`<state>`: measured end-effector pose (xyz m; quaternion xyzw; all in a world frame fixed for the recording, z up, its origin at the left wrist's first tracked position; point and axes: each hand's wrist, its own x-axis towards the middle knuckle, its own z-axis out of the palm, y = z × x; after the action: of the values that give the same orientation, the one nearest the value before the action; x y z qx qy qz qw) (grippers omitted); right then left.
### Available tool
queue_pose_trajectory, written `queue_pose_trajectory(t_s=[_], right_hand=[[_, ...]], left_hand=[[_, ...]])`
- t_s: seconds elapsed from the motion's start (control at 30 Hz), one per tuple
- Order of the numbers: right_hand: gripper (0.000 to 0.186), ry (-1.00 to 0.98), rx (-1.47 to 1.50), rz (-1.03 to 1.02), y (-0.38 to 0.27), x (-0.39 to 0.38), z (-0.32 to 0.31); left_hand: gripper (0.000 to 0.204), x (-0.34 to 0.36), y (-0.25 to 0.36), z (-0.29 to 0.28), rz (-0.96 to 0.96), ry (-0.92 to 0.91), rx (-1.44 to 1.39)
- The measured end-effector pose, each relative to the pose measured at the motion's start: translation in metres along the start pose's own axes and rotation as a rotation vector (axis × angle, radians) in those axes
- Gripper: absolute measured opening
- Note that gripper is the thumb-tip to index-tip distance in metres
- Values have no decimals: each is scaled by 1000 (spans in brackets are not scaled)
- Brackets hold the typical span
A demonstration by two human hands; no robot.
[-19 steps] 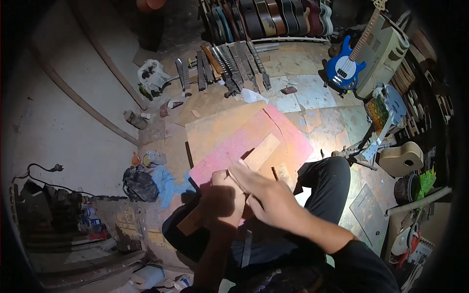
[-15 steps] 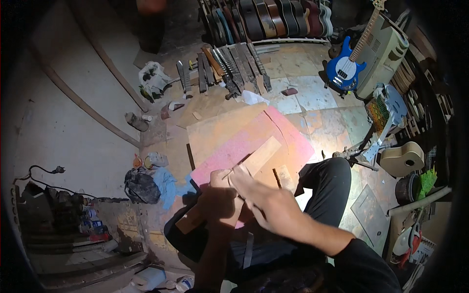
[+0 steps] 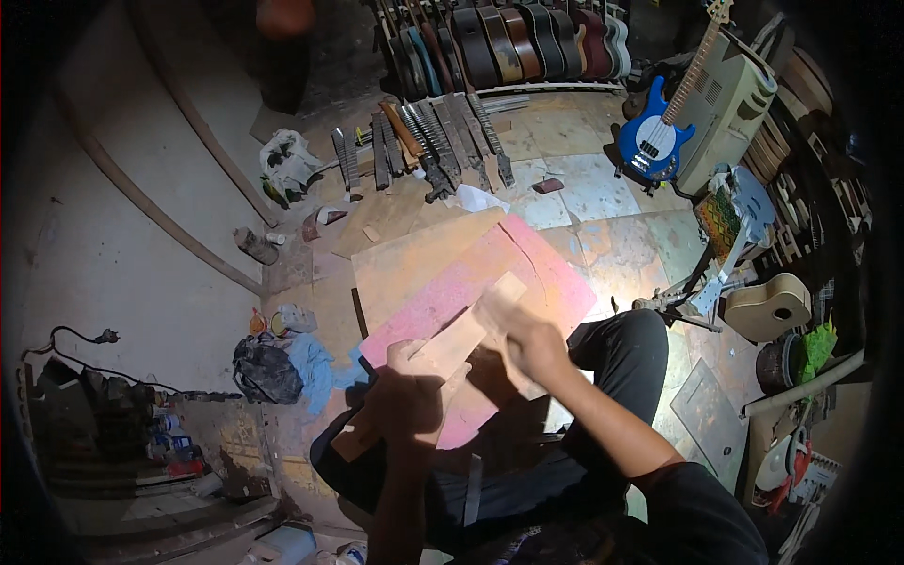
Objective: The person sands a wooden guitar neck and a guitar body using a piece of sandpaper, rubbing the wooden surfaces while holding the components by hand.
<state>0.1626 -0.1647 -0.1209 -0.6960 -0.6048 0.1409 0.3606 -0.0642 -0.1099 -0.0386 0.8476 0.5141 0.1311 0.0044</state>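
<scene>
A pale wooden plank [image 3: 450, 348], long and flat like a guitar neck blank, slants across my lap from lower left to upper right. My left hand [image 3: 410, 391] is closed around its lower middle part, mostly in shadow. My right hand [image 3: 532, 348], smeared a little by motion, has its fingers curled against the plank's far end. Something pale under those fingers presses on the wood, too blurred to name. Beneath lies a pink board [image 3: 565, 282] with a dark curved line, resting over a tan sheet [image 3: 405, 240].
Several guitar necks [image 3: 443, 141] lie on the tiled floor ahead, before a row of guitar bodies [image 3: 527, 42]. A blue bass guitar [image 3: 652, 137] leans at the right, above an acoustic guitar body [image 3: 767, 306]. Dark and blue cloths [image 3: 282, 367] lie at the left.
My right hand has slid away from my left hand, up and right along the plank to its far end. My left hand keeps its grip. The whole view has shifted slightly.
</scene>
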Motion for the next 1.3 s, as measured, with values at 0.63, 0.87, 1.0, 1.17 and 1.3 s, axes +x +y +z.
queue_pose_trajectory(t_s=[0.63, 0.87, 1.0, 1.17, 1.3], right_hand=[[68, 278, 36, 80, 13, 26, -7], [69, 14, 14, 161, 11, 12, 4], [58, 0, 14, 125, -32, -1, 21], [80, 26, -15, 6, 25, 15, 46], [91, -106, 114, 73, -38, 9, 43]], left_hand=[[69, 14, 16, -1, -348, 23, -365], [64, 8, 3, 7, -152, 148, -56], [54, 8, 11, 5, -254, 61, 140], [46, 19, 8, 6, -346, -71, 41], [73, 25, -7, 22, -344, 32, 39]])
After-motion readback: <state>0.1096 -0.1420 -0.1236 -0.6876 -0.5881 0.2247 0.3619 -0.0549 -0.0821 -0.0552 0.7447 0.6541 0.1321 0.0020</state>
